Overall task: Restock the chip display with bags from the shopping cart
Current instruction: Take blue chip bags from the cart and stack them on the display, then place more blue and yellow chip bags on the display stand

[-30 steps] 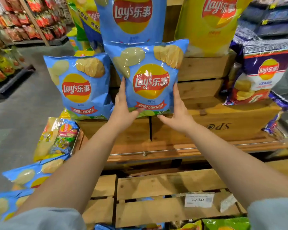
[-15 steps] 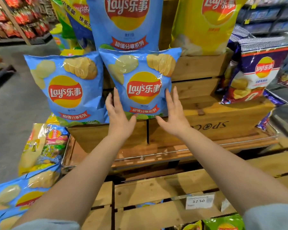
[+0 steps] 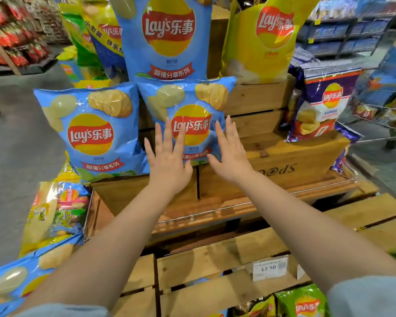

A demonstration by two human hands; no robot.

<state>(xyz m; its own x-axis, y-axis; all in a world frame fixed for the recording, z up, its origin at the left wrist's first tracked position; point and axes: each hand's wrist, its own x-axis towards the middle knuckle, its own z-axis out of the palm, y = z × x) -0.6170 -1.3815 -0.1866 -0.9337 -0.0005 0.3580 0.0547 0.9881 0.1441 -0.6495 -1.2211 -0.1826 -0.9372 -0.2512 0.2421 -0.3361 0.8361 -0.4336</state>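
Observation:
A light blue Lay's chip bag point(image 3: 185, 99) stands upright on the wooden crate display point(image 3: 256, 99), leaning back against it. My left hand point(image 3: 167, 156) lies with straight, spread fingers over the bag's lower left front. My right hand point(image 3: 229, 152) is flat with straight fingers at the bag's lower right edge. Neither hand grips the bag. A second light blue bag point(image 3: 89, 131) stands upright just to the left, touching the first. The shopping cart point(image 3: 384, 115) with bags inside shows at the right edge.
A bigger blue bag point(image 3: 167, 35) and a yellow bag point(image 3: 268, 37) stand on the tier above. A purple bag point(image 3: 318, 104) sits on the crate to the right. More bags lie low at the left point(image 3: 53, 216). A price tag point(image 3: 269, 268) hangs on the lower crate.
Both hands let go of the blue bag's lower corners and opened flat. The bag now stands on the crate next to the left bag. The view shifted slightly.

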